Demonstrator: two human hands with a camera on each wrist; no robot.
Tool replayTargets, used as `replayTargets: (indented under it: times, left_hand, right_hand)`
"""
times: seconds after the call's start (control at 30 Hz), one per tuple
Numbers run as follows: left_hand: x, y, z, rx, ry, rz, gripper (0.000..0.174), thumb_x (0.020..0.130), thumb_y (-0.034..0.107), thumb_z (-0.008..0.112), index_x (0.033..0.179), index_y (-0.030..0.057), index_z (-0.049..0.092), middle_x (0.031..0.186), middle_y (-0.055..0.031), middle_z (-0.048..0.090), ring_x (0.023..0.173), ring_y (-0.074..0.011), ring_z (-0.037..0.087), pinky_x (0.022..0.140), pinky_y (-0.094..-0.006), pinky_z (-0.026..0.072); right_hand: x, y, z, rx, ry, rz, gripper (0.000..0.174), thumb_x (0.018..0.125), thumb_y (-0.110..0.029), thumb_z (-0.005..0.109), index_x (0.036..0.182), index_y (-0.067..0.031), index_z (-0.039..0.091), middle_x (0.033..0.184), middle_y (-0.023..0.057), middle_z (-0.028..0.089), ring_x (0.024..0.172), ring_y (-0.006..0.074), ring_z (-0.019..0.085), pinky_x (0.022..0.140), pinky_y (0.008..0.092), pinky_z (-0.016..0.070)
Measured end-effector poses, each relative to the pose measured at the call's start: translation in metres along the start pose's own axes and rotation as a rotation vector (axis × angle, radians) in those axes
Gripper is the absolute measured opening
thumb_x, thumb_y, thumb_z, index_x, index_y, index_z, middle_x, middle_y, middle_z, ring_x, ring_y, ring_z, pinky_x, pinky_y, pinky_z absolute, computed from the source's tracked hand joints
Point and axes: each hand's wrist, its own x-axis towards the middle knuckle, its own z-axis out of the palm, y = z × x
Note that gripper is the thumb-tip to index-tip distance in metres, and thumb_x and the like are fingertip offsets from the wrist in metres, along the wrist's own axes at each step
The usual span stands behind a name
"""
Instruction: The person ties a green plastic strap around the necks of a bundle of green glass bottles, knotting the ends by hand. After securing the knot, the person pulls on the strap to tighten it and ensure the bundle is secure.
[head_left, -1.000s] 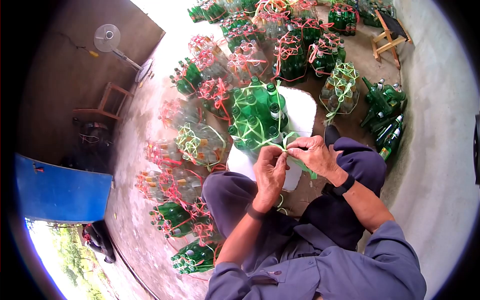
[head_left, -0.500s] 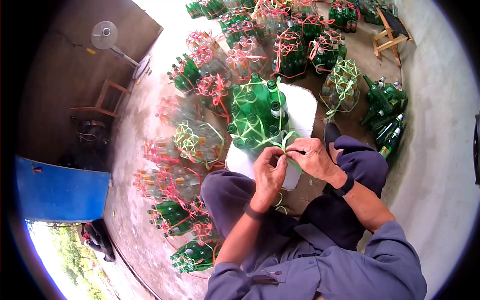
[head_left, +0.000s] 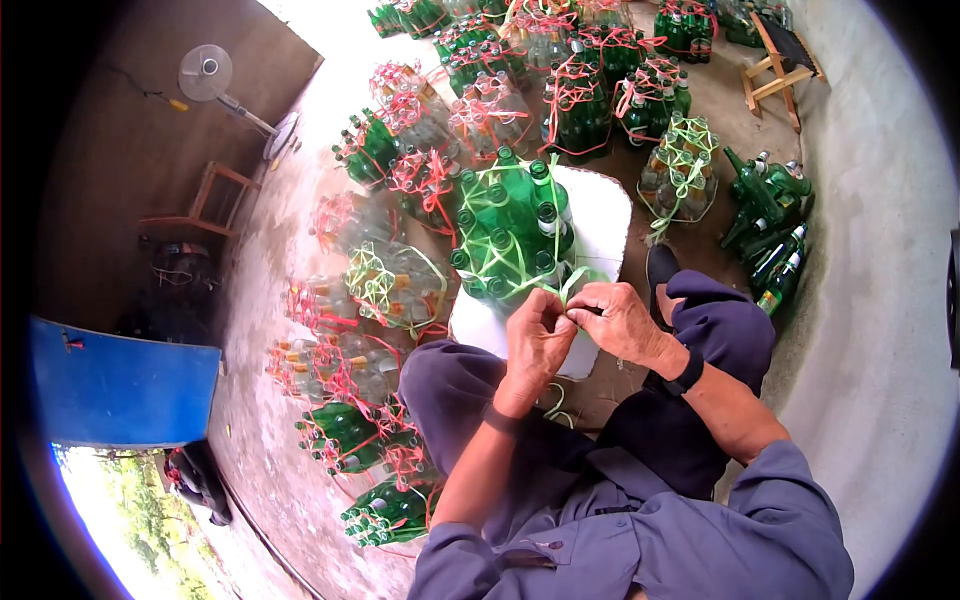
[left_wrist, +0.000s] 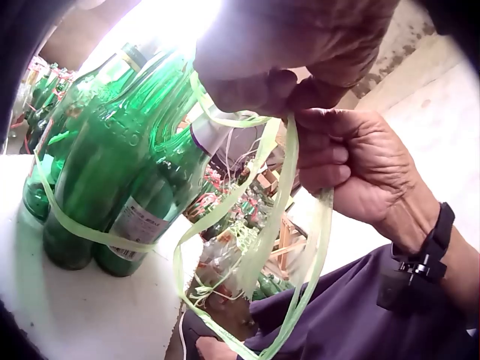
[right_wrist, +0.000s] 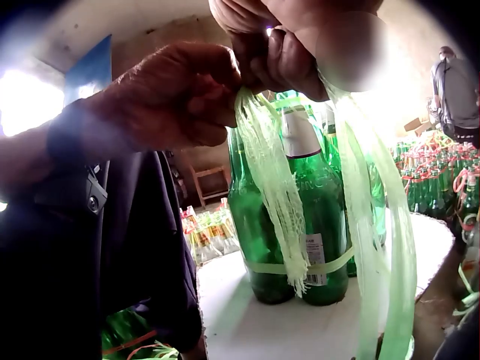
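Note:
A bundle of green glass bottles stands upright on a white-topped surface, with pale green plastic ribbon netted over the necks and a band low around the sides. At the bundle's near side, my left hand pinches the ribbon between thumb and fingers. My right hand meets it there, its thumb and forefinger pinching the same ribbon. Loose lengths and a frayed ribbon end hang below the hands in the wrist views. The exact spot where the fingers meet is partly hidden by the fingers.
Many bottle bundles tied with red ribbon fill the floor ahead and to the left. Loose green bottles lie by the right wall, below a folding stool. A fan and a blue panel are at left.
Both hands stay together at the ribbon and have shifted only slightly. The right hand's fingers have drawn closer to the left fingertips. The bottle bundle remains on the white surface.

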Motion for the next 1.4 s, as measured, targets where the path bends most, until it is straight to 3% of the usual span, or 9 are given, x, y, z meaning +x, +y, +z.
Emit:
replayTargets:
  times: [0.2, 0.4, 0.5, 0.57, 0.67, 0.8, 1.0, 1.07, 1.4]
  left_hand:
    - [0.004, 0.007, -0.007, -0.098, -0.093, -0.067, 0.011, 0.081, -0.003, 0.063, 0.088, 0.0004, 0.055, 0.068, -0.0026, 0.055, 0.061, -0.0084, 0.05, 0.056, -0.0269, 0.0442]
    - [0.003, 0.012, -0.011, -0.065, -0.141, -0.074, 0.01, 0.082, 0.0, 0.062, 0.088, -0.0001, 0.055, 0.067, -0.0023, 0.054, 0.061, -0.008, 0.049, 0.056, -0.0269, 0.0435]
    - [0.003, 0.015, -0.014, -0.024, -0.199, -0.139, 0.01, 0.084, 0.008, 0.063, 0.089, 0.0017, 0.057, 0.076, -0.0013, 0.056, 0.071, -0.009, 0.05, 0.064, -0.0265, 0.045]
    - [0.004, 0.008, -0.012, -0.098, -0.207, -0.087, 0.009, 0.082, 0.0, 0.062, 0.088, -0.0003, 0.054, 0.065, -0.0029, 0.053, 0.06, -0.0079, 0.048, 0.055, -0.0263, 0.042]
    - [0.004, 0.005, -0.012, -0.055, -0.227, -0.018, 0.01, 0.082, 0.0, 0.062, 0.088, -0.0003, 0.054, 0.065, -0.0018, 0.052, 0.06, -0.0073, 0.047, 0.054, -0.0257, 0.0411]
    - [0.003, 0.013, -0.011, -0.002, -0.21, 0.071, 0.01, 0.082, -0.001, 0.062, 0.088, -0.0003, 0.054, 0.065, -0.0019, 0.052, 0.06, -0.0071, 0.047, 0.053, -0.0259, 0.0407]
    - [0.003, 0.008, -0.011, -0.249, -0.206, -0.179, 0.008, 0.085, 0.002, 0.061, 0.088, 0.0011, 0.054, 0.073, 0.0036, 0.05, 0.066, -0.004, 0.044, 0.057, -0.0221, 0.0374]
    - [0.005, 0.009, -0.013, -0.282, -0.207, -0.235, 0.011, 0.081, 0.009, 0.062, 0.086, 0.0005, 0.058, 0.078, 0.0011, 0.055, 0.074, -0.0082, 0.048, 0.065, -0.025, 0.0414]
    - [0.004, 0.011, -0.009, -0.236, -0.206, -0.246, 0.008, 0.084, 0.008, 0.062, 0.087, 0.0012, 0.057, 0.078, 0.0017, 0.054, 0.073, -0.0071, 0.048, 0.065, -0.024, 0.0415]
  right_hand:
    - [0.001, 0.0, -0.003, 0.097, -0.021, 0.092, 0.013, 0.082, -0.006, 0.067, 0.089, 0.0037, 0.07, 0.083, 0.0178, 0.07, 0.075, 0.031, 0.068, 0.068, 0.0368, 0.0523]
    - [0.001, 0.001, -0.007, 0.14, -0.088, 0.17, 0.016, 0.081, -0.008, 0.067, 0.09, 0.0052, 0.07, 0.078, 0.0175, 0.07, 0.071, 0.0201, 0.067, 0.067, 0.0337, 0.0514]
    - [0.0, 0.003, -0.006, 0.184, -0.091, 0.166, 0.015, 0.082, -0.008, 0.066, 0.088, 0.0058, 0.069, 0.075, 0.0162, 0.068, 0.067, 0.0143, 0.062, 0.065, 0.0325, 0.0501]
    - [0.001, 0.004, -0.008, 0.177, -0.119, 0.167, 0.014, 0.082, -0.007, 0.064, 0.085, 0.0059, 0.068, 0.07, 0.0112, 0.066, 0.065, 0.0099, 0.056, 0.063, 0.0306, 0.0479]
    - [0.003, 0.004, -0.012, 0.29, -0.18, 0.271, 0.012, 0.082, -0.006, 0.063, 0.083, 0.0057, 0.068, 0.066, 0.006, 0.063, 0.064, 0.0069, 0.053, 0.061, 0.0292, 0.0458]
    - [0.002, 0.005, -0.013, 0.406, -0.224, 0.398, 0.011, 0.083, -0.005, 0.067, 0.086, 0.0055, 0.069, 0.065, 0.0013, 0.06, 0.065, 0.0055, 0.051, 0.06, 0.0271, 0.0441]
    - [0.002, 0.003, -0.01, 0.208, -0.153, 0.222, 0.013, 0.083, -0.007, 0.063, 0.081, 0.0059, 0.067, 0.066, 0.0027, 0.062, 0.065, 0.0056, 0.052, 0.06, 0.0282, 0.0452]
    - [0.002, 0.005, -0.008, 0.175, -0.124, 0.186, 0.014, 0.085, -0.008, 0.064, 0.084, 0.0058, 0.068, 0.069, 0.0042, 0.064, 0.068, 0.006, 0.054, 0.061, 0.0284, 0.0468]
    - [0.004, 0.0, -0.009, 0.216, -0.1, 0.248, 0.018, 0.087, -0.011, 0.07, 0.086, 0.0064, 0.068, 0.073, 0.0065, 0.067, 0.07, 0.0063, 0.056, 0.064, 0.0288, 0.0488]
